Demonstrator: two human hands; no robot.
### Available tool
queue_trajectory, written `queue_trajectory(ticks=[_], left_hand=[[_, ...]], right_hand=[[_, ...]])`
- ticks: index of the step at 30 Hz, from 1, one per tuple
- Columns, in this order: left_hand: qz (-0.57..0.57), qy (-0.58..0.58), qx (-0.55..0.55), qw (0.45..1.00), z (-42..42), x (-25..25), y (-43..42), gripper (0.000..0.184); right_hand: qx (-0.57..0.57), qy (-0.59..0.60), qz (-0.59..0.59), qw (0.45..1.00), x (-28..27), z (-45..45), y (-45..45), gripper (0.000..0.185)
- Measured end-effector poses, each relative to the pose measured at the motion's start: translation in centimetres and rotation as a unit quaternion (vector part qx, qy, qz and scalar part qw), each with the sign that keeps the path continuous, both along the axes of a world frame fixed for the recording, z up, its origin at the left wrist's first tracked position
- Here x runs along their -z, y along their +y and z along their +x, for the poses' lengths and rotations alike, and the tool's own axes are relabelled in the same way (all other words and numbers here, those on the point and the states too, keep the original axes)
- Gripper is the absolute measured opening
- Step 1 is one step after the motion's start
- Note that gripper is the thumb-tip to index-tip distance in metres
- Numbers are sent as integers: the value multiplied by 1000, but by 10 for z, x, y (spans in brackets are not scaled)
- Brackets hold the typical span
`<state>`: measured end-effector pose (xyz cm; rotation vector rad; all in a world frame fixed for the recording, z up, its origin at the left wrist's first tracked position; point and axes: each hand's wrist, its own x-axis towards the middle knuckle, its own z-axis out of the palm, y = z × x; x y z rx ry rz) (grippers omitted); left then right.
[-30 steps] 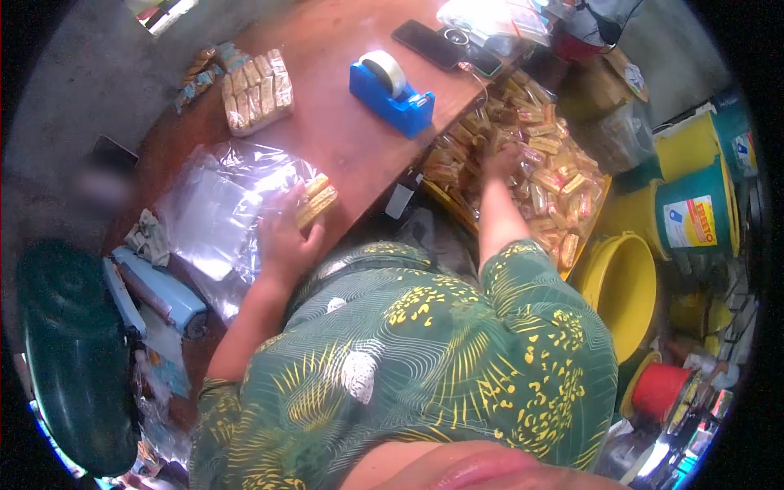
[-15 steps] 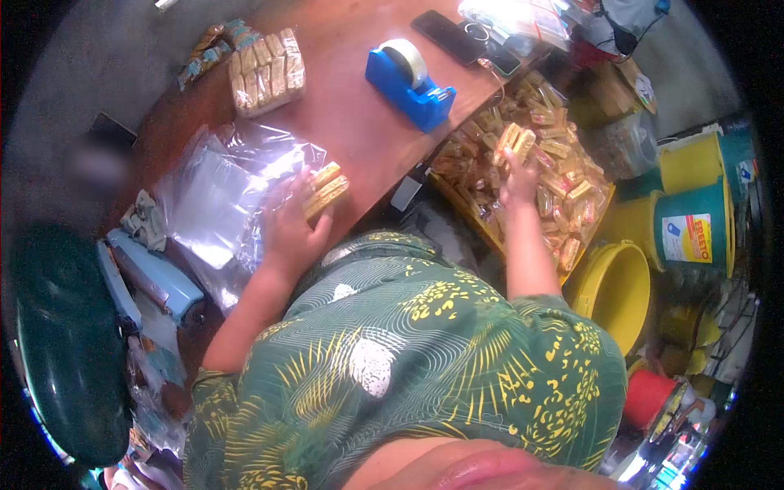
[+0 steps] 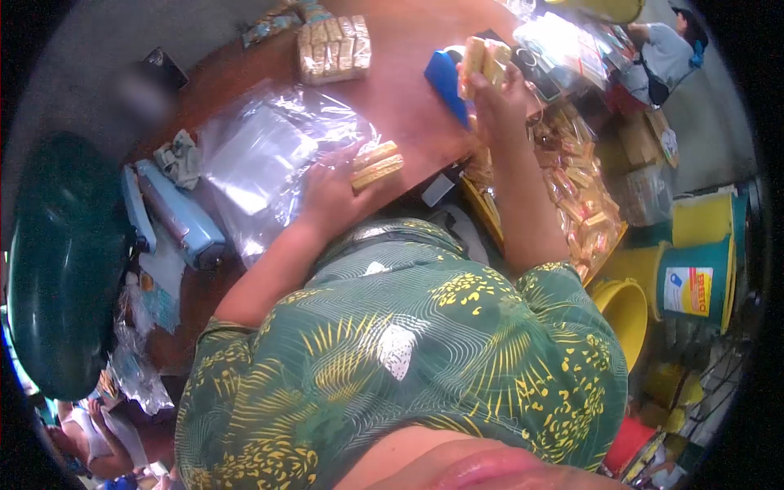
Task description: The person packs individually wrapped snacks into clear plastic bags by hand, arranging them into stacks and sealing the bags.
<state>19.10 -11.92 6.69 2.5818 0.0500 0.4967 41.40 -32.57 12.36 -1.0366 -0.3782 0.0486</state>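
Snack packs (image 3: 485,64), wrapped side by side, are raised over the right part of the bench (image 3: 400,90), the right hand's (image 3: 501,100) fingers clamped on them. They stand in front of the blue tape dispenser (image 3: 443,82), hiding much of it from me. A wrapped bundle (image 3: 335,49) sits further off, and clear plastic bags (image 3: 257,155) spread to the left. There the left hand (image 3: 331,186) has its fingers closed on a second pair (image 3: 378,165) at the bags' edge. The forearm crosses a yellow tray (image 3: 482,211) full of loose packs (image 3: 592,214).

The raised packs point away from the person, nearly upright to my eye; the second pair lies more crosswise, right end angled slightly away. Half a second ago the right hand was over the tray; the left has kept its hold.
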Motion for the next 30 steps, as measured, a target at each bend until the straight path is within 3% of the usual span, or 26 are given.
queue_trajectory(ticks=[5,9,13,16,19,20,22,26,29,30], left_hand=[[-16,-14,-3,1000,-1,-8,0,74],[-51,9,20,998,-1,-11,3,77],[-30,-23,14,999,-4,-5,3,75],[-118,38,58,991,0,-1,2,78],[37,-77,179,980,6,5,-4,79],[27,-66,190,979,9,6,-5,79],[8,-46,212,976,15,4,-6,79],[5,133,239,962,22,-6,-4,81],[46,169,241,955,29,-20,-5,79],[37,124,239,962,30,-15,-5,79]], right_hand=[[-76,-38,-24,996,4,13,60,62],[-189,28,-71,979,48,20,88,53],[-165,167,-56,970,46,-5,90,41],[-164,167,-7,972,50,-9,88,56],[-163,172,0,972,64,-7,88,57],[-167,174,2,970,65,-9,89,57],[-180,137,-50,973,67,-16,91,57],[-202,62,-149,966,44,-35,91,60],[-201,-14,-108,974,37,-35,93,61],[-206,-25,-115,971,32,-35,92,61]])
